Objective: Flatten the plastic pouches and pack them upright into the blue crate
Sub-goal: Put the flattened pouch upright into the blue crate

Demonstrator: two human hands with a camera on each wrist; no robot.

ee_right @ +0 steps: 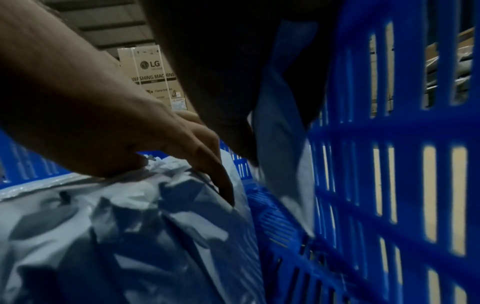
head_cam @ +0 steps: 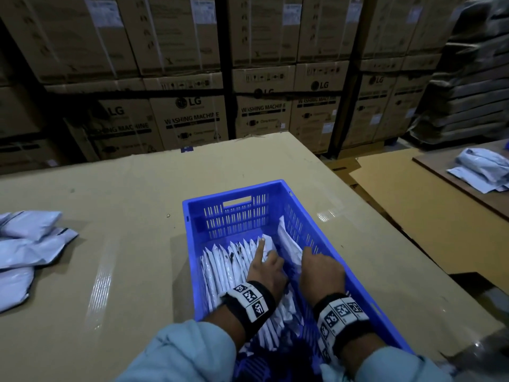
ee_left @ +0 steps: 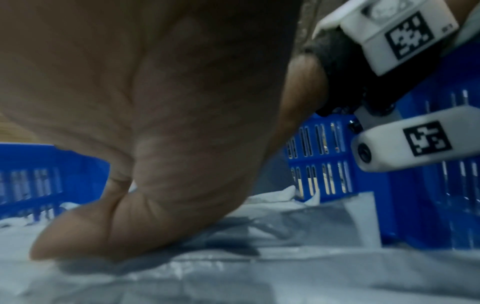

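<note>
One blue crate [head_cam: 325,232] sits on a cardboard-covered table [head_cam: 124,194], and inside it a row of white pouches [head_cam: 228,260] stands on edge, packed side by side along the crate's left part; about ten tops show, though the near end of the row is hidden under the arms, so the full count cannot be told. One more pouch [head_cam: 287,241] leans apart from the row against the crate's right wall. The left hand [head_cam: 268,267] rests on the tops of the row, index finger straight and pointing away, holding nothing that can be seen. The right hand [head_cam: 321,271] reaches down at the near end of the lone pouch; its fingers are hidden, so whether it grips the pouch cannot be told. Each wrist carries one black band with square coded tags. On the table's left edge lies a loose pile of at least four unpacked pouches [head_cam: 30,244]. A second, smaller heap [head_cam: 482,172] lies on another surface far right. Stacked cartons [head_cam: 192,117] fill the background.
</note>
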